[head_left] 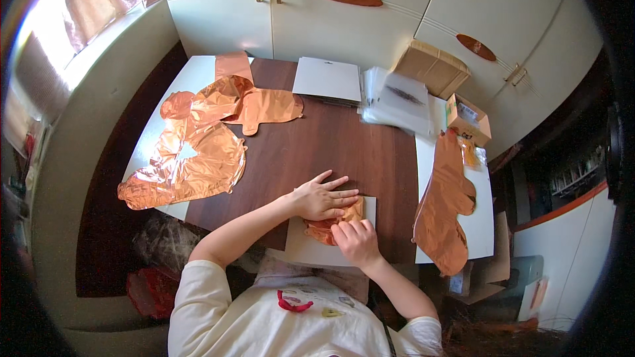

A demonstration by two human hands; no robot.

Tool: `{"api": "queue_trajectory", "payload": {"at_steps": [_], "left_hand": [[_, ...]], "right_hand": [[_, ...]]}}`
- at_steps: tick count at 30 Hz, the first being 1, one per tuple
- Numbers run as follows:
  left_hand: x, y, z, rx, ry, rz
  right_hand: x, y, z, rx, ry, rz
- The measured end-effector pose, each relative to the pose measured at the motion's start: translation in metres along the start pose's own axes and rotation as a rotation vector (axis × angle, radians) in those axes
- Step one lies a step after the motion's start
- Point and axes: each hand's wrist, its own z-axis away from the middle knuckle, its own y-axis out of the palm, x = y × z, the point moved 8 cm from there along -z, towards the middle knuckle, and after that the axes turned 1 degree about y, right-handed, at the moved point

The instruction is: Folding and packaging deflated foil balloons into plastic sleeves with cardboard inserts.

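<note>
A folded copper-coloured foil balloon (pixel 321 233) lies on a white card (pixel 311 253) at the near edge of the table. My left hand (pixel 320 199) rests flat across the foil with its fingers spread. At the foil's near right side, my right hand (pixel 357 242) is closed, its curled fingers pinching the edge; the exact grip is partly hidden. Several flat copper foil balloons (pixel 205 152) lie overlapping at the left of the table. Another flat copper foil balloon (pixel 444 208) lies at the right.
Behind my hands on the brown table (pixel 331 152) sit a stack of white cards (pixel 327 79) and clear plastic sleeves (pixel 400 102). A cardboard box (pixel 431 68) and a small open box (pixel 468 119) stand at the back right. White cabinets (pixel 350 26) close off the far side.
</note>
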Motion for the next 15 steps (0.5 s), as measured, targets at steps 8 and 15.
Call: {"api": "queue_trajectory", "payload": {"at_steps": [8,15], "left_hand": [[-0.006,-0.002,0.001,-0.025,0.038,-0.093],[-0.014,-0.013,0.002,-0.017,0.024,-0.161]], "right_hand": [[0.004,0.000,0.012,0.091,0.027,-0.135],[0.011,-0.003,0.032,0.203,-0.001,-0.147]]}}
